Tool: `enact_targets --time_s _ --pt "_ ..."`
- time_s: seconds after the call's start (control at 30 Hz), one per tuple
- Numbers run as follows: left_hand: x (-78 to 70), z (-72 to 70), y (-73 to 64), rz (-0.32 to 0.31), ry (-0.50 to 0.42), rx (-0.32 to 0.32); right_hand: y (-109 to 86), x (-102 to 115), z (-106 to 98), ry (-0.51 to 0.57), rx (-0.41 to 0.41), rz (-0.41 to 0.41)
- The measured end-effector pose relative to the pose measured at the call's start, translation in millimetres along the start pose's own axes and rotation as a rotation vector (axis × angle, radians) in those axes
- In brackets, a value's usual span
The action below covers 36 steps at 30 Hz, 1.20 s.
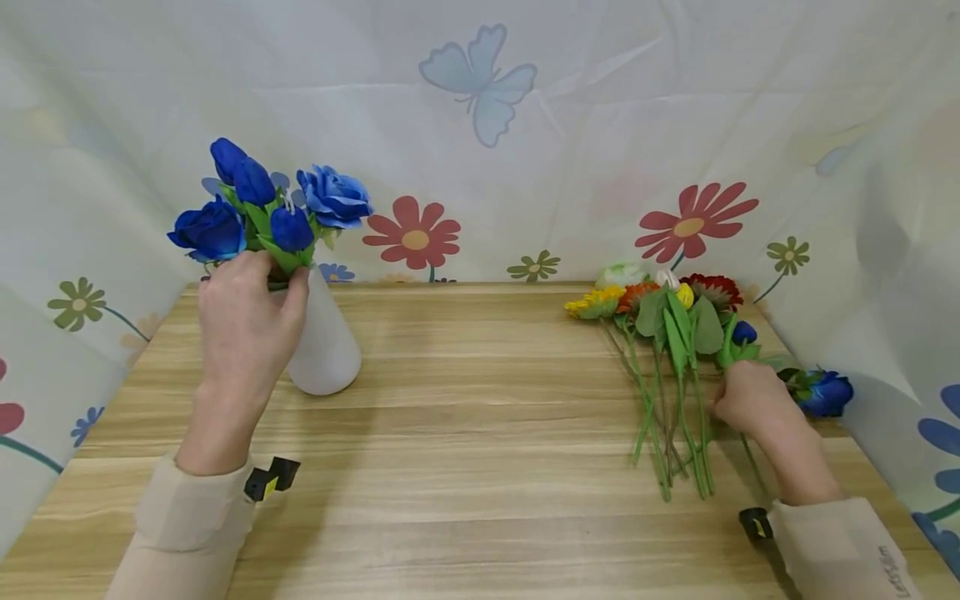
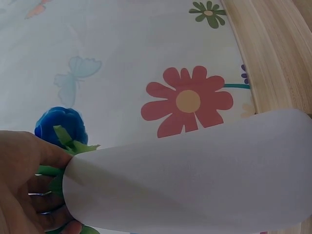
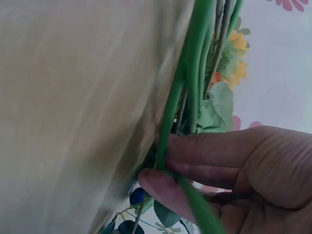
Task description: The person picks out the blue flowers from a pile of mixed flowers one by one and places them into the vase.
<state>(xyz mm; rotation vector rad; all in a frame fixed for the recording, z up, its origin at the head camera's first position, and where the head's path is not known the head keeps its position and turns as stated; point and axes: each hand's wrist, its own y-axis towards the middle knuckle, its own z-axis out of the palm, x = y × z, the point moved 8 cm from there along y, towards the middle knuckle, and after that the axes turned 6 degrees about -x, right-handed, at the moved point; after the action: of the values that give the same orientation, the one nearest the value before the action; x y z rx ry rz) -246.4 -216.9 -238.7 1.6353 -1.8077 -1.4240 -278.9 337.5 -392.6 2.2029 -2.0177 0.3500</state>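
A white vase (image 1: 324, 342) stands at the left of the table, tilted in the head view, with several blue artificial flowers (image 1: 253, 181) rising from its mouth. My left hand (image 1: 243, 321) grips among their stems and leaves right at the rim; the vase (image 2: 190, 175) partly hides these fingers in the left wrist view. At the right, my right hand (image 1: 765, 412) pinches a green flower stem (image 3: 168, 126) between thumb and fingers. Beside that hand lie a blue tulip (image 1: 744, 332) and a blue rose (image 1: 828, 393). Which bloom the pinched stem carries is unclear.
A bunch of loose artificial flowers, with a yellow flower (image 1: 596, 302) and a dark red flower (image 1: 714, 290), lies left of my right hand, its stems (image 1: 667, 442) pointing toward me. Behind the wooden table (image 1: 480, 467) hangs a floral-printed curtain (image 1: 570, 167).
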Motion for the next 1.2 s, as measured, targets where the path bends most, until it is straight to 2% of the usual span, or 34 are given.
enact_targets --time_s 0.17,0.3,0.53,0.6,0.73,0.97,1.2 --pt "0.7 -0.3 0.0 -0.004 0.002 0.0 -2.3 4.7 -8.4 0.01 -0.03 -0.028" --pt "0.8 -0.7 -0.1 -0.004 0.011 0.002 -2.4 2.6 -14.8 -0.012 -0.055 -0.018" --pt "-0.3 -0.2 -0.8 -0.003 0.014 0.014 -5.9 -17.2 -17.6 -0.024 -0.014 0.13" --pt "-0.5 0.1 -1.1 -0.005 0.012 0.018 -7.2 -20.3 -19.2 -0.022 -0.037 0.15" --pt "-0.7 0.6 -1.4 -0.009 0.008 0.024 -8.6 -22.0 -22.8 -0.007 -0.083 0.147" --pt "-1.0 0.2 -1.8 -0.012 0.003 0.023 -8.3 -23.8 -25.2 0.013 -0.073 0.135" --pt "-0.3 -0.6 -1.4 -0.011 0.005 0.013 -9.2 -22.7 -33.1 0.035 -0.132 0.15"
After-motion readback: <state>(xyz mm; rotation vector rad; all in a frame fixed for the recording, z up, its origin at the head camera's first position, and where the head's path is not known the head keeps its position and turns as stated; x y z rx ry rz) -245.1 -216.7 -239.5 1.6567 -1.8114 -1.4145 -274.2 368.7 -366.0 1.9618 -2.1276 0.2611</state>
